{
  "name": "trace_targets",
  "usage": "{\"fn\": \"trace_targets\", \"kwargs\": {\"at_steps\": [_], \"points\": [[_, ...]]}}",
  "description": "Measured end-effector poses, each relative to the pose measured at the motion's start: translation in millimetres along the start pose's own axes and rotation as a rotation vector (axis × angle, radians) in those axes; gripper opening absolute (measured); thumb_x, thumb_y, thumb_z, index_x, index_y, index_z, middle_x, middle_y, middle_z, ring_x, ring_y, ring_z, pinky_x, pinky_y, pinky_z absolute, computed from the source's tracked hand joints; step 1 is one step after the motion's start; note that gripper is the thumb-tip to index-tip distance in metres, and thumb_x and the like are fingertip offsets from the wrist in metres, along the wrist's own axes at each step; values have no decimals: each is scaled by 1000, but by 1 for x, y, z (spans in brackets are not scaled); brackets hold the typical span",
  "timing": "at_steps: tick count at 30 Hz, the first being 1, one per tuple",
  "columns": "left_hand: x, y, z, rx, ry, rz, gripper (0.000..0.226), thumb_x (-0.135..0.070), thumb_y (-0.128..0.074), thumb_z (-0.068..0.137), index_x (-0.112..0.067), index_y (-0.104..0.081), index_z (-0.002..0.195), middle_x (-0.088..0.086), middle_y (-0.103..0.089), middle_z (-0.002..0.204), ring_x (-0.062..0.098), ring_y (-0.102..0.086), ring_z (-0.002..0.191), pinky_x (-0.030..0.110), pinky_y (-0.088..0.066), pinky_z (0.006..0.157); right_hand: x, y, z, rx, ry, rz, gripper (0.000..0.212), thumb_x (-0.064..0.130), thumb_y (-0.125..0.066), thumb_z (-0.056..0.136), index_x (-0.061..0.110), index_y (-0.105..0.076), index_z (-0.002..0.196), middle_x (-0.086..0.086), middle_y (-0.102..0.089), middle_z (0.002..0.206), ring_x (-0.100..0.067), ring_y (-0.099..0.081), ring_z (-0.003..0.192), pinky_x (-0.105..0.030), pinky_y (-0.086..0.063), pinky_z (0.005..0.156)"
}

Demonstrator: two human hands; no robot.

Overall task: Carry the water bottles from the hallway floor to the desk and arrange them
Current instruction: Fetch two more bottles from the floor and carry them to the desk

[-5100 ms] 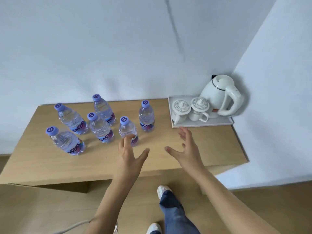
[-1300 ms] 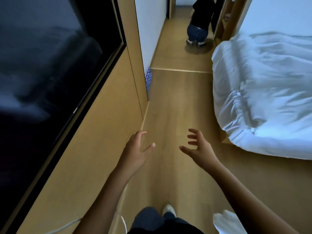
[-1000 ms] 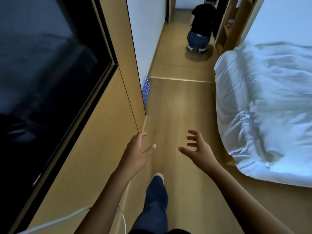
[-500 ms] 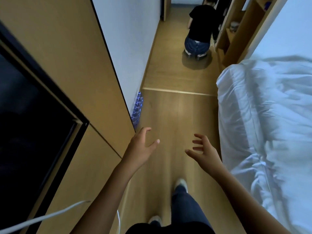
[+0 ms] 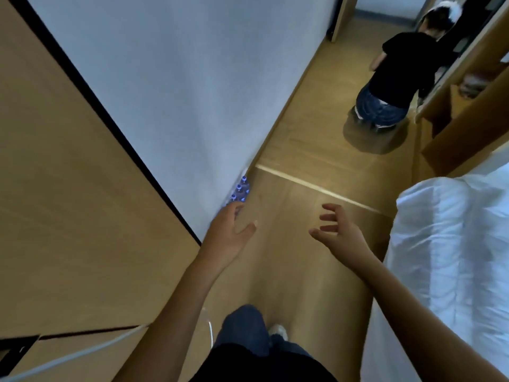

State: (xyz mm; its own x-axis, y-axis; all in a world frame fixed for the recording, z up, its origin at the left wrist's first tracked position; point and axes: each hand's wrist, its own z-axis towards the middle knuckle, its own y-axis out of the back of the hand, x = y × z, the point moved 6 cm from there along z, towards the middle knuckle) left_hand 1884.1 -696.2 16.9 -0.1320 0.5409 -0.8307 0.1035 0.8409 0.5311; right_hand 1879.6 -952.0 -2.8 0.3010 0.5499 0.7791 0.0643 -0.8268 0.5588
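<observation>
Both arms reach forward over the wooden floor (image 5: 289, 257): the left hand (image 5: 230, 235) is held palm down with fingers relaxed and thumb splayed, holding nothing, while the right hand (image 5: 340, 232) hangs with its fingers spread and loosely curled, also holding nothing. Compared with half a second ago, the bottles (image 5: 240, 190) look nearer, now just beyond the left fingertips, standing in a row on the floor against the foot of the white wall (image 5: 192, 92). A white bed (image 5: 451, 244) lines the right side, and farther down the hallway a person in a black shirt (image 5: 399, 75) crouches on the floor.
</observation>
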Motion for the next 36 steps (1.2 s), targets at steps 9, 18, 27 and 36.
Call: {"fn": "trace_targets", "kwargs": {"at_steps": [9,18,27,36], "points": [[4,-10,168,-105,140,-40,32,-30,-66,90,-40,-43,111,-20,-47,106,1,-48,96,23,-38,84,43,-3,214,167,73,-4,59,30,-76,84,31,-43,134,5,-56,120,-1,-58,95,-20,-46,68],[-2,13,323,-204,251,-32,51,-38,-66,89,-23,-47,133,-7,-50,130,11,-52,114,29,-42,95,115,-10,380,320,122,-15,59,19,-73,88,21,-43,139,-1,-55,123,-20,-59,108,-27,-47,73],[3,14,396,-363,426,-51,50,-35,-66,90,-21,-47,133,0,-50,139,19,-52,122,35,-44,100,143,-34,499,520,201,-95,61,22,-76,85,21,-44,138,2,-54,122,-13,-59,102,-17,-43,76],[7,-24,452,-659,687,-147,51,-32,-68,88,-17,-49,133,6,-53,138,22,-54,121,32,-46,92,168,-54,623,861,376,-271,60,26,-73,88,25,-42,139,1,-54,129,-11,-56,108,-7,-39,71]]}}
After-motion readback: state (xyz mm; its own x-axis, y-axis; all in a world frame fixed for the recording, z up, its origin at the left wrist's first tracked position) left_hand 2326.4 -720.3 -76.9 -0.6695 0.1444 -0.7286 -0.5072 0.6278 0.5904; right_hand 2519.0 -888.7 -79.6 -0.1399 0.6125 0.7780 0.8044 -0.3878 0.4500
